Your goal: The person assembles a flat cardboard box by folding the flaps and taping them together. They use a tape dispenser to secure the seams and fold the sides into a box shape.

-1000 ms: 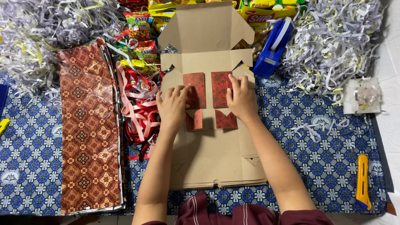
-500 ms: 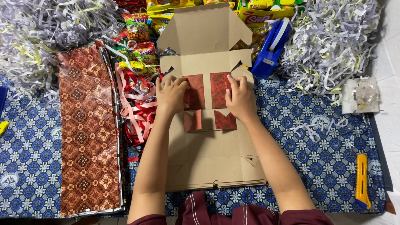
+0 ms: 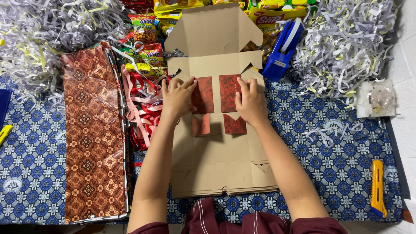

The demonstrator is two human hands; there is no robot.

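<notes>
A flattened brown cardboard box (image 3: 219, 160) lies in front of me with its lid flap standing up at the far end. Several dark red patterned paper pieces (image 3: 229, 93) lie on its middle panel. My left hand (image 3: 177, 97) presses flat on the left red piece, fingers spread. On the right red piece, my right hand (image 3: 250, 102) lies flat in the same way. Two smaller red flaps (image 3: 234, 125) show below the hands.
A long red-brown patterned wrapping sheet (image 3: 93, 134) lies at the left beside red and pink ribbons (image 3: 141, 108). Shredded paper (image 3: 346, 43) is heaped at both far corners. There are snack packets (image 3: 145, 30), a blue tape dispenser (image 3: 284, 50), a yellow cutter (image 3: 378, 188) and a clear plastic packet (image 3: 377, 99).
Both hands have shifted slightly up the box, still pressing on the red paper pieces. The view has moved a little.
</notes>
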